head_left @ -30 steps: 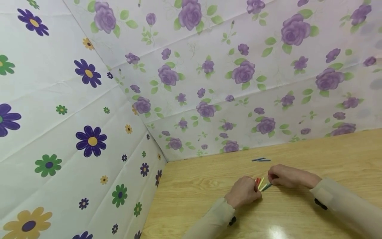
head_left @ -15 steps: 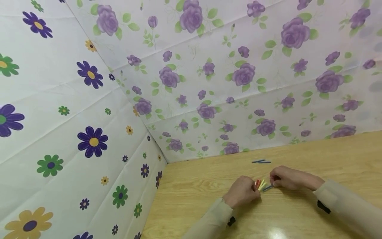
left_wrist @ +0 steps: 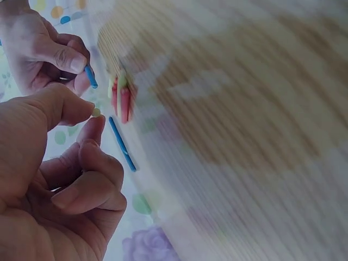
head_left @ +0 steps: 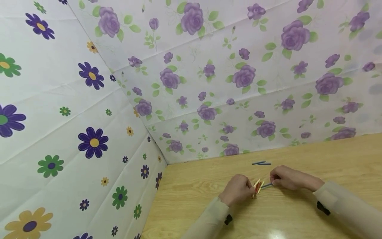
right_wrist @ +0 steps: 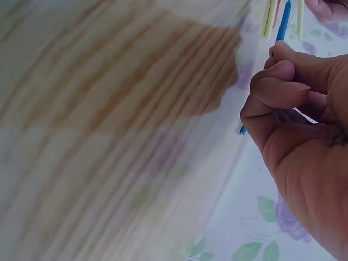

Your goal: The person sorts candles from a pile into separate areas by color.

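Note:
My left hand (head_left: 237,190) pinches a thin pale yellow stick (left_wrist: 96,112) between thumb and forefinger, its end facing the left wrist camera. Right beside those fingertips is a small cluster of red and yellow sticks (head_left: 258,188), some of them crossing at an angle. My right hand (head_left: 286,177) pinches one end of a blue stick (head_left: 266,186), whose other end points left at the cluster. In the right wrist view the held blue stick (right_wrist: 284,20) overlaps the yellow sticks (right_wrist: 267,19) behind it, and the curled fingers hide its near part.
Two more blue sticks (head_left: 261,163) lie close together on the wooden table (head_left: 191,196), farther back near the wall. Purple-rose cloth (head_left: 209,83) hangs behind the table, and daisy-patterned cloth (head_left: 68,132) covers the left side.
My left hand has drawn back a little to the left, showing more of the red and yellow sticks, which now lie more spread. The right hand keeps its pinch on the blue stick, slightly farther right.

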Action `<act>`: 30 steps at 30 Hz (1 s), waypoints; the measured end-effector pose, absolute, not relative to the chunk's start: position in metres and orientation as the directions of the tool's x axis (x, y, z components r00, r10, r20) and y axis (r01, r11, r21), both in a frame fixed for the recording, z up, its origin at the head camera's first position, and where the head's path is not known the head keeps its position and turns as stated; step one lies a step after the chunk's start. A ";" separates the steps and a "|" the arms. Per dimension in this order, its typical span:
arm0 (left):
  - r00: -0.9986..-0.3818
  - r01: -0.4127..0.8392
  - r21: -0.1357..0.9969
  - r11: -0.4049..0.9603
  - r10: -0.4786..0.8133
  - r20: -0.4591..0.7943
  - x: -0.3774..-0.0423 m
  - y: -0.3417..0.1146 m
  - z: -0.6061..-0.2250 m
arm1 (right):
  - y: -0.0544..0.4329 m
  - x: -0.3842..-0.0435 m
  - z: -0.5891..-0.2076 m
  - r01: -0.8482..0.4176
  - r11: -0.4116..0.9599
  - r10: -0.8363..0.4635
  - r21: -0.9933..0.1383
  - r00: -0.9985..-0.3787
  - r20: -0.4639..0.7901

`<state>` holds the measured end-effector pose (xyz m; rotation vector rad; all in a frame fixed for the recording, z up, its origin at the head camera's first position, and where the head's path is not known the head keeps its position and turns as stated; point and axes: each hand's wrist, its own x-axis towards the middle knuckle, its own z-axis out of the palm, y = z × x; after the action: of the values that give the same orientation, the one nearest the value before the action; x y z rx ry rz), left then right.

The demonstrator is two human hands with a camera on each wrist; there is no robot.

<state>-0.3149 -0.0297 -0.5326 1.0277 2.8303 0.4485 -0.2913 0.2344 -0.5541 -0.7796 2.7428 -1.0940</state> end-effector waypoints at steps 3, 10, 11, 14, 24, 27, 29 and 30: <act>-0.777 0.600 0.318 0.734 0.629 0.014 -0.318 -0.034 -0.532 | 0.234 -0.293 -0.555 -0.411 0.622 -0.466 -0.666 -0.878 0.106; -0.799 0.585 0.282 0.761 0.600 0.040 -0.331 -0.044 -0.534 | 0.233 -0.298 -0.554 -0.366 0.639 -0.417 -0.676 -0.904 0.095; -0.804 0.581 0.278 0.765 0.594 0.045 -0.334 -0.046 -0.535 | 0.233 -0.299 -0.554 -0.366 0.641 -0.411 -0.674 -0.906 0.101; -0.820 0.555 0.295 0.777 0.570 0.042 -0.340 -0.050 -0.535 | 0.232 -0.302 -0.554 -0.377 0.653 -0.393 -0.657 -0.910 0.131; -0.848 0.513 0.312 0.800 0.528 0.039 -0.355 -0.058 -0.536 | 0.233 -0.313 -0.556 -0.375 0.670 -0.355 -0.641 -0.920 0.167; -0.854 0.504 0.319 0.803 0.519 0.041 -0.358 -0.059 -0.536 | 0.234 -0.317 -0.556 -0.377 0.668 -0.353 -0.642 -0.919 0.172; -0.855 0.503 0.317 0.804 0.517 0.048 -0.360 -0.060 -0.535 | 0.235 -0.320 -0.556 -0.372 0.667 -0.349 -0.646 -0.922 0.170; -0.854 0.507 0.310 0.804 0.517 0.054 -0.361 -0.060 -0.535 | 0.235 -0.321 -0.556 -0.365 0.667 -0.345 -0.649 -0.924 0.164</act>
<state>-0.3611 -0.0600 -0.5353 0.8379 2.9523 0.4931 -0.3205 0.2352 -0.5564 -0.6157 2.8935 -1.1361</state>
